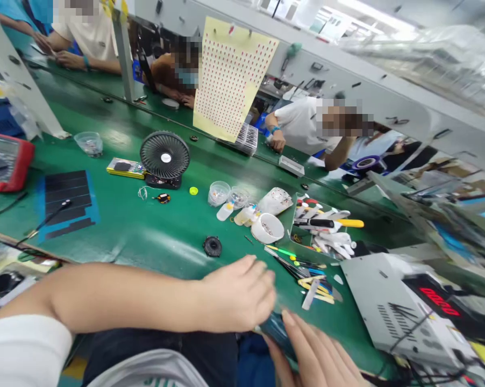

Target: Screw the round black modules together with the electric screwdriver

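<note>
My left hand [240, 295] reaches across from the left above the table's front edge, its fingers curled and slightly blurred. Whatever lies inside them is hidden. Just to its lower right, my right hand [313, 349] is wrapped round a dark teal, rounded object [280, 334]. One end of that object meets the underside of my left hand; its kind does not show. Beyond my left hand, a small round black part [212, 246] lies on the green table mat [162, 236]. Tweezers [283, 263] and other slim tools lie to the right of my hands.
A black fan [165, 156] stands at the back. Small cups [219, 192], bottles [225, 211] and a white tub [268, 228] sit mid-table. Right are a tool bin [323, 226] and a grey power unit [382, 301]; left, a red multimeter [6, 161]. Several people sit opposite.
</note>
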`<action>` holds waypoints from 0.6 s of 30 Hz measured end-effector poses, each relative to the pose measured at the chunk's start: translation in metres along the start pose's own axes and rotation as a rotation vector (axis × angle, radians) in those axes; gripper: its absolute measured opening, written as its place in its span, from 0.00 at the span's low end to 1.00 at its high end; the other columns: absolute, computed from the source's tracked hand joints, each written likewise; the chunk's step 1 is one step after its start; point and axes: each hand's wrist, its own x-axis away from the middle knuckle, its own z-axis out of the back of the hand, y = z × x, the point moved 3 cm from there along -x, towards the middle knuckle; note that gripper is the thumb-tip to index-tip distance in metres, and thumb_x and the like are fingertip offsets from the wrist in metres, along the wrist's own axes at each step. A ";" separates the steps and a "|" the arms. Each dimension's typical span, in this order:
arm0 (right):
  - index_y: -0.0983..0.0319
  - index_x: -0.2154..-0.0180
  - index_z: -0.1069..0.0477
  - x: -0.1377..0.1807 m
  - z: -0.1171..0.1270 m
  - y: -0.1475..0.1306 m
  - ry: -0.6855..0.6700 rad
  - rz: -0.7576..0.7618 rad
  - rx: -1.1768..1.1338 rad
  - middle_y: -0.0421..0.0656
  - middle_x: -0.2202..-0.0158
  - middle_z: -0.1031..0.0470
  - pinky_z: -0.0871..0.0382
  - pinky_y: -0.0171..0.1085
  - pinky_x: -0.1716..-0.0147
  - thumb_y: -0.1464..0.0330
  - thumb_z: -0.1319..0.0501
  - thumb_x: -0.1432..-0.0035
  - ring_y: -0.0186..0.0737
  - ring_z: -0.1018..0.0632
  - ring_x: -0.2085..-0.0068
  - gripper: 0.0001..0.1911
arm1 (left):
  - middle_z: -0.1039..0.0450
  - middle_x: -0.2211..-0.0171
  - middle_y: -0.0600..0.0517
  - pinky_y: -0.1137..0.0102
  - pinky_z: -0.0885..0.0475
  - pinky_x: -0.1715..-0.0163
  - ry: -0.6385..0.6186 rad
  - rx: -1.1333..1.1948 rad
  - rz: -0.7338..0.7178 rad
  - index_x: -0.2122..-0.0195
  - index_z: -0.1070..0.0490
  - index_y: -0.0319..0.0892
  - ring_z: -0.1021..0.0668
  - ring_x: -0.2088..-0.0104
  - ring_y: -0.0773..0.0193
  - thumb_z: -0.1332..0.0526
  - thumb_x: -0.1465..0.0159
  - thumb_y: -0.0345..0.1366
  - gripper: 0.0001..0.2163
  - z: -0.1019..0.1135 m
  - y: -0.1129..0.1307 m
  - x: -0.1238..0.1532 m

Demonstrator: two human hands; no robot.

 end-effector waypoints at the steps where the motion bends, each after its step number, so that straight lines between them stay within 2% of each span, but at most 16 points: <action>1: 0.59 0.46 0.23 -0.006 -0.004 -0.007 0.149 -0.013 0.015 0.47 0.56 0.16 0.23 0.45 0.54 0.70 0.26 0.40 0.48 0.16 0.59 0.21 | 0.18 0.62 0.44 0.60 0.24 0.58 -0.058 -0.014 0.078 0.59 0.25 0.41 0.17 0.60 0.55 0.46 0.26 0.31 0.10 -0.001 -0.006 -0.006; 2: 0.57 0.48 0.22 -0.011 -0.008 -0.014 0.341 -0.063 0.036 0.47 0.55 0.17 0.23 0.48 0.52 0.73 0.22 0.47 0.51 0.16 0.57 0.24 | 0.21 0.67 0.46 0.61 0.25 0.66 -0.119 -0.010 0.166 0.61 0.26 0.41 0.18 0.66 0.56 0.46 0.26 0.31 0.09 -0.001 -0.013 -0.010; 4: 0.54 0.49 0.22 -0.018 -0.024 -0.030 0.652 -0.231 -0.066 0.47 0.52 0.19 0.23 0.49 0.51 0.76 0.20 0.53 0.53 0.18 0.53 0.30 | 0.22 0.68 0.48 0.62 0.27 0.72 -0.212 0.054 0.306 0.61 0.28 0.41 0.19 0.69 0.56 0.42 0.29 0.33 0.05 -0.003 -0.026 -0.012; 5: 0.54 0.48 0.23 -0.023 -0.037 -0.036 0.691 -0.371 -0.226 0.48 0.51 0.20 0.23 0.49 0.52 0.74 0.21 0.49 0.53 0.18 0.51 0.28 | 0.22 0.65 0.48 0.62 0.26 0.72 -0.237 0.108 0.346 0.58 0.28 0.41 0.18 0.68 0.55 0.40 0.30 0.35 0.04 -0.004 -0.029 -0.011; 7: 0.59 0.43 0.26 -0.041 -0.068 -0.044 0.553 -0.683 -0.758 0.52 0.48 0.21 0.22 0.54 0.50 0.62 0.33 0.33 0.56 0.19 0.46 0.19 | 0.20 0.61 0.48 0.61 0.24 0.68 -0.258 0.239 0.350 0.54 0.28 0.41 0.18 0.65 0.55 0.37 0.32 0.39 0.09 -0.007 -0.032 -0.006; 8: 0.60 0.43 0.27 -0.054 -0.080 -0.046 0.516 -0.750 -0.998 0.54 0.47 0.20 0.21 0.57 0.49 0.56 0.40 0.28 0.57 0.19 0.44 0.20 | 0.20 0.59 0.47 0.61 0.24 0.65 -0.256 0.296 0.326 0.52 0.29 0.41 0.17 0.63 0.55 0.37 0.32 0.40 0.11 -0.008 -0.033 -0.003; 9: 0.60 0.44 0.27 -0.068 -0.085 -0.045 0.566 -0.766 -1.158 0.53 0.48 0.19 0.21 0.59 0.49 0.53 0.41 0.29 0.58 0.18 0.45 0.21 | 0.19 0.57 0.47 0.60 0.24 0.61 -0.241 0.332 0.305 0.51 0.29 0.41 0.17 0.60 0.54 0.37 0.32 0.41 0.12 -0.009 -0.036 0.002; 10: 0.59 0.44 0.26 -0.084 -0.087 -0.040 0.619 -0.741 -1.269 0.51 0.50 0.18 0.21 0.58 0.48 0.55 0.38 0.30 0.56 0.17 0.46 0.20 | 0.19 0.54 0.45 0.59 0.24 0.57 -0.218 0.345 0.302 0.49 0.29 0.40 0.18 0.56 0.53 0.37 0.32 0.43 0.15 -0.010 -0.043 0.007; 12: 0.56 0.45 0.26 -0.116 -0.085 -0.018 0.798 -0.632 -1.363 0.42 0.61 0.16 0.18 0.51 0.56 0.62 0.32 0.35 0.48 0.14 0.59 0.18 | 0.22 0.46 0.41 0.55 0.27 0.49 -0.167 0.320 0.366 0.43 0.30 0.39 0.20 0.47 0.48 0.34 0.34 0.47 0.23 -0.012 -0.066 0.021; 13: 0.54 0.45 0.27 -0.132 -0.084 -0.003 0.861 -0.606 -1.372 0.37 0.67 0.18 0.17 0.47 0.63 0.66 0.31 0.37 0.43 0.16 0.69 0.19 | 0.24 0.42 0.39 0.53 0.29 0.47 -0.163 0.303 0.425 0.41 0.31 0.39 0.22 0.43 0.45 0.33 0.36 0.50 0.27 -0.014 -0.081 0.029; 15: 0.54 0.49 0.25 -0.157 -0.087 0.026 0.965 -0.604 -1.321 0.32 0.74 0.21 0.20 0.41 0.70 0.69 0.26 0.43 0.39 0.20 0.76 0.20 | 0.23 0.45 0.40 0.52 0.31 0.46 -0.221 0.300 0.511 0.43 0.28 0.41 0.23 0.45 0.45 0.31 0.39 0.54 0.28 -0.020 -0.109 0.047; 16: 0.55 0.52 0.24 -0.167 -0.093 0.036 0.955 -0.636 -1.316 0.32 0.75 0.22 0.21 0.40 0.70 0.68 0.24 0.45 0.38 0.21 0.77 0.20 | 0.22 0.47 0.42 0.53 0.32 0.46 -0.253 0.306 0.535 0.45 0.27 0.42 0.22 0.46 0.45 0.31 0.40 0.56 0.29 -0.024 -0.119 0.056; 18: 0.56 0.57 0.24 -0.178 -0.111 0.047 0.944 -0.702 -1.383 0.32 0.78 0.25 0.23 0.39 0.73 0.59 0.23 0.46 0.37 0.24 0.80 0.18 | 0.21 0.50 0.44 0.53 0.34 0.46 -0.294 0.312 0.545 0.47 0.25 0.42 0.22 0.48 0.47 0.30 0.42 0.59 0.30 -0.031 -0.130 0.071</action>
